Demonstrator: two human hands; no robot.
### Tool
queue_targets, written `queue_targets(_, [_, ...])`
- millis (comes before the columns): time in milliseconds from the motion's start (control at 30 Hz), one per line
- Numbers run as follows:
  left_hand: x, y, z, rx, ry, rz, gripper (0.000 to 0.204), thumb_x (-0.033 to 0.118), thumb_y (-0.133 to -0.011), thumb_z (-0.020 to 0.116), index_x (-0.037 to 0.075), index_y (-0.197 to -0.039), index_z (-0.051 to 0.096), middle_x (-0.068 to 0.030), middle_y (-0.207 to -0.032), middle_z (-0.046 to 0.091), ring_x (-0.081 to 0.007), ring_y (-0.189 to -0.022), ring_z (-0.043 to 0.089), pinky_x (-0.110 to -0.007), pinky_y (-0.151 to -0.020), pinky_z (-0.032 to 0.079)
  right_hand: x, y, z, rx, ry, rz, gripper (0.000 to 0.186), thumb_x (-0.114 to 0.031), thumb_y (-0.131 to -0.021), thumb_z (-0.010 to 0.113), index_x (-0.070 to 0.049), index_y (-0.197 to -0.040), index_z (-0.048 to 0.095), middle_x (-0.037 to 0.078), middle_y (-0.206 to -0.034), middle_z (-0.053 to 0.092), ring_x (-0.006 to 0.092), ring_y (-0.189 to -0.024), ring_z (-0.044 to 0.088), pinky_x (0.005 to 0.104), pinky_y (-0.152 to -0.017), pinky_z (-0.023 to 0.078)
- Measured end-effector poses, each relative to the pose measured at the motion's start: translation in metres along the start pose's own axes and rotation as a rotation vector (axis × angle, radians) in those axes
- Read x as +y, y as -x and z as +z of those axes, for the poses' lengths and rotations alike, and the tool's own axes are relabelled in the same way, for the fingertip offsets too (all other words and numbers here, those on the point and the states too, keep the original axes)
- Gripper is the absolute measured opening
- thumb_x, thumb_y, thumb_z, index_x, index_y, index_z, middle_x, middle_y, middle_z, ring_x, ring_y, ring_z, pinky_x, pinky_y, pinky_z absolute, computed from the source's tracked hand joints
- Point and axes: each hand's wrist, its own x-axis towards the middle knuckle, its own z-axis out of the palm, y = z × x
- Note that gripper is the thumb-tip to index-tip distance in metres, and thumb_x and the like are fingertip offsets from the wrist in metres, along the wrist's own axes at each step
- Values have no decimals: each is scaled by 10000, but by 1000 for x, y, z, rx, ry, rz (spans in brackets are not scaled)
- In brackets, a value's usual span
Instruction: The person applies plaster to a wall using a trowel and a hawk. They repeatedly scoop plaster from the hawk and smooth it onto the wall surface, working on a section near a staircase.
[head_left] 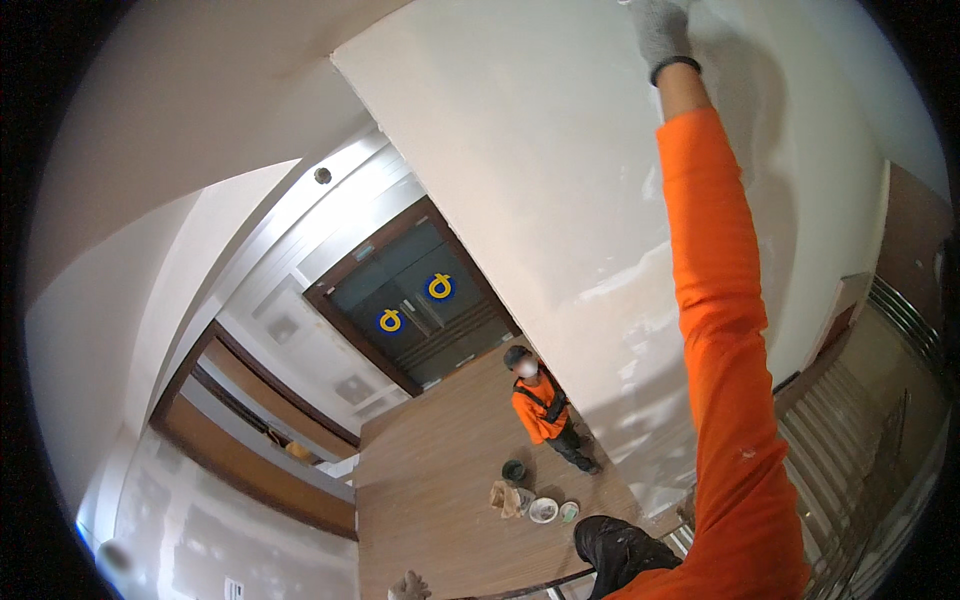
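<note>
**Lead:** Where's the work?

**Me:** Broad off-white wall (540, 160), ahead and right, with rough-edged white patches (628, 275). My right hand in a grey knit glove with a black cuff (664, 34) is up at the top of it.

**Lead:** Grip?

**Me:** Fingers run out of view. Can't make out their spread, any tool, or firm wall contact. My left hand in a grey glove (408, 588) is low, well apart from the wall; only part shows, nothing visible in it, curl unclear.

**Lead:** How to do it well?

**Me:** My call: arm's nearly straight, so control will be poor. Get closer, bend the elbow, use light even pressure. Hold the bright orange sleeve (715, 240) off the patches. Set footing before leaning; floor looks well below.

**Lead:** Around you?

**Me:** Co-worker in an orange top and dark trousers (540, 408) by the wall's edge, so drop nothing. Near them: round white tub (543, 511), dark round bucket (513, 470), crumpled tan bag (507, 499). Farther: brown-framed glass double doors (372, 293).
</note>
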Motion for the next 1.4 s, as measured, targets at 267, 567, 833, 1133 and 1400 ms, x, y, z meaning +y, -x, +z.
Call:
queue_targets(267, [-21,-21,-11,-31,124,-12,637,404,-1075,388,13,-1577,378,-251,-1638,347,-424,-1470,341,-540,-1208,266,-3,-13,49,344,82,208,527,-461,-991,628,47,-897,730,291,-820,719,442,-843,719,494,-752,554])
queue_targets(567, [-1,18,18,244,-202,207,490,430,-1065,573,-18,-1224,688,-200,-1121,745,-273,-885,719,-386,-751,582,-98,75,130,275,-199,288,424,-233,-985,675,110,-1223,600,241,-1092,715,383,-1033,697,461,-890,556])
queue_targets(833, [4,18,18,254,-20,191,599,511,-1041,584,9,-1367,608,-170,-1196,726,-234,-877,721,-316,-634,567,-91,105,118,21,-639,285,420,-316,-1006,647,75,-1160,658,261,-1037,738,379,-1064,710,497,-870,540])
queue_targets(1133, [1,12,19,281,-125,234,619,575,-1031,572,8,-1216,738,-130,-1033,782,-181,-748,730,-312,-614,569,55,-23,123,454,-507,189,336,-289,-1034,569,30,-1110,644,212,-1114,706,372,-1079,671,427,-859,541])
queue_targets(1400, [7,18,27,330,-115,259,603,570,-1035,573,10,-1146,767,-89,-914,782,-151,-661,701,-311,-543,523,-45,8,181,147,294,410,392,-289,-1069,535,49,-1247,622,208,-1068,683,319,-1030,664,432,-824,549])
